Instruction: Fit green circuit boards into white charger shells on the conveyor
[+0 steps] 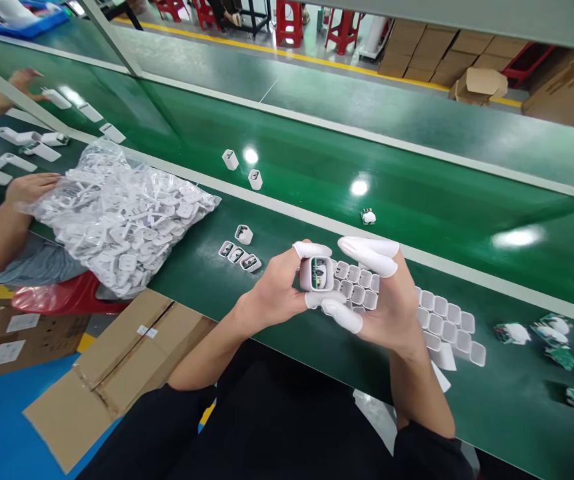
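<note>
My left hand (281, 280) is closed on a small white charger housing (317, 275), gripping it between thumb and fingers. The housing's open end faces me, with a green circuit board visible inside. Just to the right, my right hand (389, 293) has its fingers and thumb apart, with nothing between them; its thumb tip is close to my left thumb. White finger cots cover fingertips of both hands. Behind and beside my right hand stand rows of empty white housings (449, 312). Left of my left hand, several housings with boards inside (237, 255) stand on the green bench.
A large clear bag of white plastic parts (127, 220) lies on the bench to the left, beside a co-worker's hand (34, 187). Loose circuit boards (554, 333) lie at the right. One board (368, 217) and two housings (255, 179) sit beyond the pale strip. Cardboard boxes (127, 373) are below left.
</note>
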